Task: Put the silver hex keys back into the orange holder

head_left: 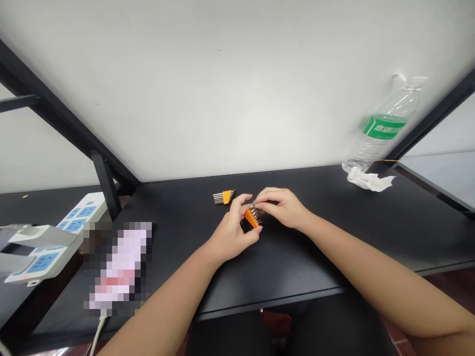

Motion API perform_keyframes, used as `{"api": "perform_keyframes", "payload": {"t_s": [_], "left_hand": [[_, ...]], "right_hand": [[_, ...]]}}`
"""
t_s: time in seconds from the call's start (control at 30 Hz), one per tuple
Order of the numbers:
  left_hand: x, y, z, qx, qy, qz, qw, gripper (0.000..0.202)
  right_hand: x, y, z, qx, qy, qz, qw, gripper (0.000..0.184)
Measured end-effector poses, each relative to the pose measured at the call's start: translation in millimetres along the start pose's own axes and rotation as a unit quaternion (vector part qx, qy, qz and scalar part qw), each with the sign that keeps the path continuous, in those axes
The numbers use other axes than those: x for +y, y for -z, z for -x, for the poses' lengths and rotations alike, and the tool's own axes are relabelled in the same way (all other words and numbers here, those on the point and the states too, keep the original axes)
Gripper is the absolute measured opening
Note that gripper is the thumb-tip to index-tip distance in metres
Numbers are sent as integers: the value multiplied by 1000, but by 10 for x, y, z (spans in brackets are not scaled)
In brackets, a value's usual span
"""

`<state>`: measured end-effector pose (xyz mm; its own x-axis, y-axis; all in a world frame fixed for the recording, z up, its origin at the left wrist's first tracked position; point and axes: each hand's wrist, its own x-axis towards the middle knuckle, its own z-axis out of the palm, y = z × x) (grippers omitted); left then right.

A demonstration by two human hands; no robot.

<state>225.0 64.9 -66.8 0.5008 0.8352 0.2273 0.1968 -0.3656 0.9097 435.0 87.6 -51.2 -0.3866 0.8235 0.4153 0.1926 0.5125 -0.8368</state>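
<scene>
My left hand point(233, 232) grips an orange holder point(251, 218) with several metal bits standing in it, just above the black table point(334, 232). My right hand point(284, 206) meets it from the right, its fingertips pinched on the metal bits at the holder's top. A second orange holder point(224, 197) with metal bits lies flat on the table a little behind and to the left of my hands.
A clear plastic bottle point(382, 131) with a green label leans at the back right beside crumpled white paper point(370, 180). A white power strip point(55, 244) with blue sockets sits at the left. A black frame post point(107, 185) rises nearby. A white wall stands behind.
</scene>
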Motion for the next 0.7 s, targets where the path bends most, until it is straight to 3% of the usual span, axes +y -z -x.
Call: {"api": "perform_keyframes", "payload": {"t_s": [0.07, 0.27, 0.47, 0.7], "left_hand": [[4, 3, 2, -2, -1, 10, 1000, 73], [26, 24, -7, -18, 3, 43, 999, 71], [30, 41, -16, -16, 20, 60, 998, 69], [-55, 14, -36, -1, 20, 95, 995, 76]], "right_hand": [[17, 22, 6, -11, 1, -7, 1000, 17], [-1, 131, 31, -70, 123, 169, 975, 28], [0, 143, 64, -128, 86, 169, 973, 36], [-60, 29, 66, -128, 86, 285, 946, 47]]}}
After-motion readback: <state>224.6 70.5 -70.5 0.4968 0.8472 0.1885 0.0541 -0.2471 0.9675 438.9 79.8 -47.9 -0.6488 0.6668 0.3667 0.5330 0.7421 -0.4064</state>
